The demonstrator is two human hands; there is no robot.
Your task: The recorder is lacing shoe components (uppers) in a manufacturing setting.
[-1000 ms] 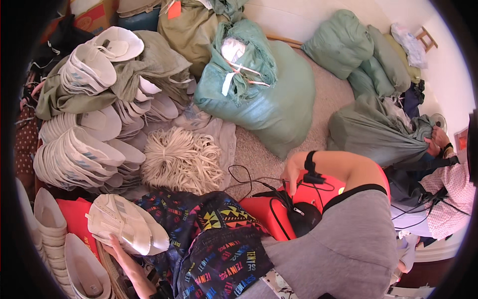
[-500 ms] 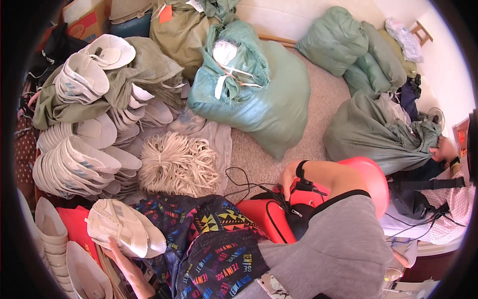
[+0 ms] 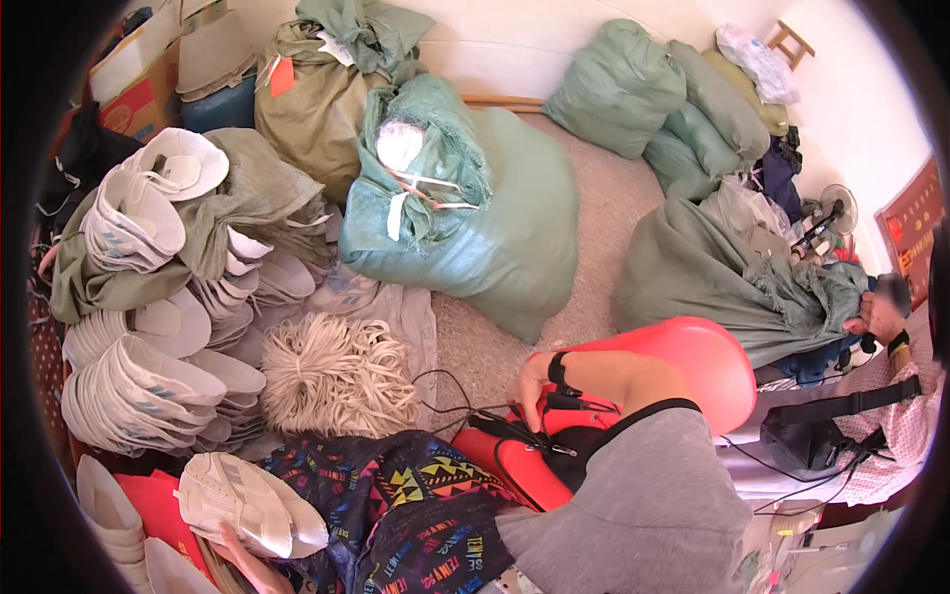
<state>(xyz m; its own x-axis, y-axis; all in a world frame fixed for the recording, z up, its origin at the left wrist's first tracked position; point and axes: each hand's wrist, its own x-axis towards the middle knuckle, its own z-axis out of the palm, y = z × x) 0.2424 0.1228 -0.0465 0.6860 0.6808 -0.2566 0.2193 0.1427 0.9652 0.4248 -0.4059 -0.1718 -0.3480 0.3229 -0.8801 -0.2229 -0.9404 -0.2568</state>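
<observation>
At the lower left, my left hand grips a small stack of cream shoe uppers, its fingers partly hidden beneath them. The uppers rest by my patterned dark apron. My right hand, wearing a black wristband, reaches down to a red bag with black trim. Its fingers are closed around black cables on top of the bag. Left of the cables lies a bundle of cream laces. Stacks of white shoe uppers stand beyond my left hand.
A large green sack stands on the floor ahead, with an olive sack behind. More green sacks lie at the far right. Beside a red plastic seat, another person's hand touches a sack.
The view has tilted up and right, so most things sit lower and further left. My left hand keeps the shoe uppers; my right hand stays at the cables.
</observation>
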